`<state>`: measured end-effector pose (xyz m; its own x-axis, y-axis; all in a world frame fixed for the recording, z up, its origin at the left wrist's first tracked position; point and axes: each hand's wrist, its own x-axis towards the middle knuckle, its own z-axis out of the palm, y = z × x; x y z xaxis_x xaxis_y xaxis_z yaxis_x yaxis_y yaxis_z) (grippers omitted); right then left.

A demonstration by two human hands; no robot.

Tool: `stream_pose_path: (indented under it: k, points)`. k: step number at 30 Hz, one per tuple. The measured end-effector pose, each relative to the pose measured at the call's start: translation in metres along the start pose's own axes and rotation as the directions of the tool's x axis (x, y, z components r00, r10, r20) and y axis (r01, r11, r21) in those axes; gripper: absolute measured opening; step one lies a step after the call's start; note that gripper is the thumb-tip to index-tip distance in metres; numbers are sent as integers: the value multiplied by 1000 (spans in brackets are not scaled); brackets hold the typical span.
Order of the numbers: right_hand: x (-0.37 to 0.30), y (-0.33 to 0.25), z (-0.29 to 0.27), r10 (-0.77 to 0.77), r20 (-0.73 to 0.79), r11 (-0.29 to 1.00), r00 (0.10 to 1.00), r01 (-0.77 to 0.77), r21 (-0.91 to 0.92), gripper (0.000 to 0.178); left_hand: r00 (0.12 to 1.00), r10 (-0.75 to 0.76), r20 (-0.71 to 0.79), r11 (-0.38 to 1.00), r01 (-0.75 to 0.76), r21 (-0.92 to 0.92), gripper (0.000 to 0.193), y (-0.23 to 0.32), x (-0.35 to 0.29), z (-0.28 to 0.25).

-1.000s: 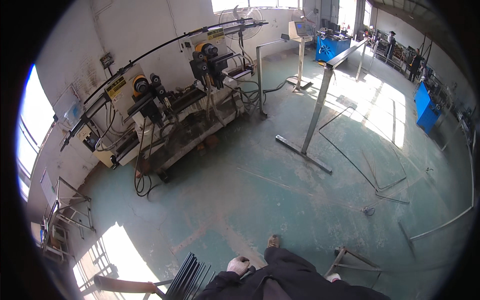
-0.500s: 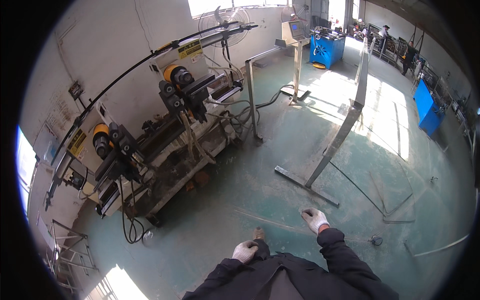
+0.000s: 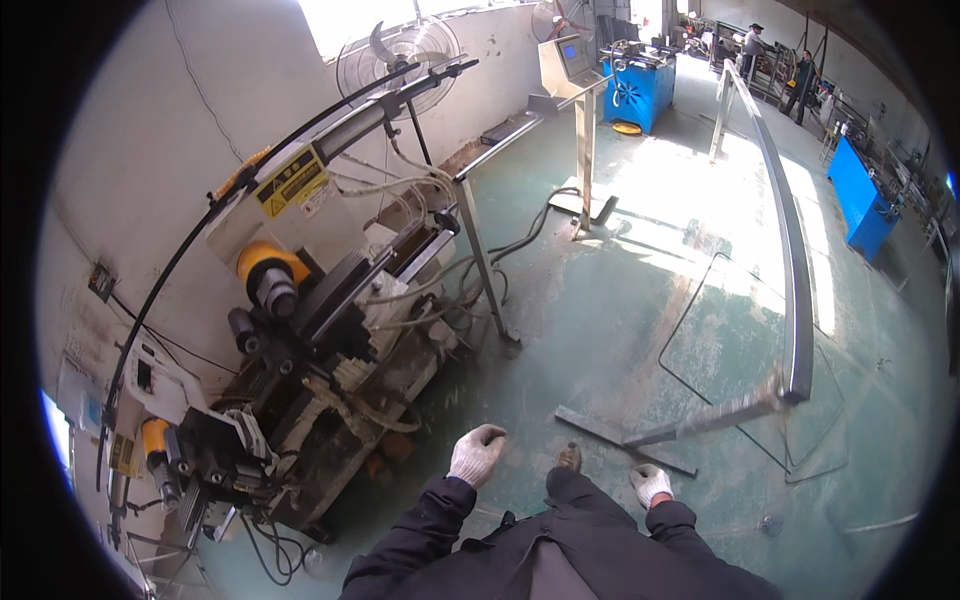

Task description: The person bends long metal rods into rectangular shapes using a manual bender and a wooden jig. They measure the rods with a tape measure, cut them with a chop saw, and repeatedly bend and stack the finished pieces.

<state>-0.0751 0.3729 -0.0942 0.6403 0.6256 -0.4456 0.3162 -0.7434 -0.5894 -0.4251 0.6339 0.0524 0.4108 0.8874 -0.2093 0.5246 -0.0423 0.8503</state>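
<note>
My left hand (image 3: 478, 455), in a white knit glove, is raised ahead of my body with its fingers curled together and nothing visible in them. It is nearest to the bending machine (image 3: 320, 330) on the left but apart from it. My right hand (image 3: 652, 484), gloved alike, hangs lower on the right, its fingers also curled in. It appears near the foot bar of a metal stand (image 3: 790, 300); I see no contact. One shoe (image 3: 569, 457) shows on the floor between the hands.
A control box on a post (image 3: 583, 130) stands ahead, with cables on the floor. Thin bent rods (image 3: 690, 310) lie beside the stand. Blue machines (image 3: 636, 90) and a blue panel (image 3: 858, 200) are farther off. A fan (image 3: 395, 65) is by the wall; two people (image 3: 800, 85) are far back.
I have stepped forward, so the machine and the stand look closer. My left hand has swung up and forward; my right hand has dropped back toward my body.
</note>
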Motion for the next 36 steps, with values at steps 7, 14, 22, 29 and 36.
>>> stream_pose_path:
  k: [7, 14, 22, 29, 36]
  points:
    - [205, -243, -40, -330, 24, 942, 944, 328, 71, 35, 985, 167, -43, 986, -167, 11, 24, 129, 229, -48]
    - [391, -463, -134, -539, -57, 831, 840, 542, 123, 27, 829, 497, -256, 861, -436, 260, 19, 219, 476, -91]
    - [580, -649, -245, -660, -318, 713, 680, 701, 18, 23, 838, 444, -316, 857, -295, 423, 26, 291, 759, -98]
    - [744, -790, -318, -926, -328, 306, 186, 879, -365, 17, 957, 207, -202, 824, -59, 564, 40, 328, 892, -89]
    - [956, -933, -307, -967, 237, -90, 88, 754, -651, 28, 959, 29, -283, 721, 176, 670, 36, 341, 942, -60]
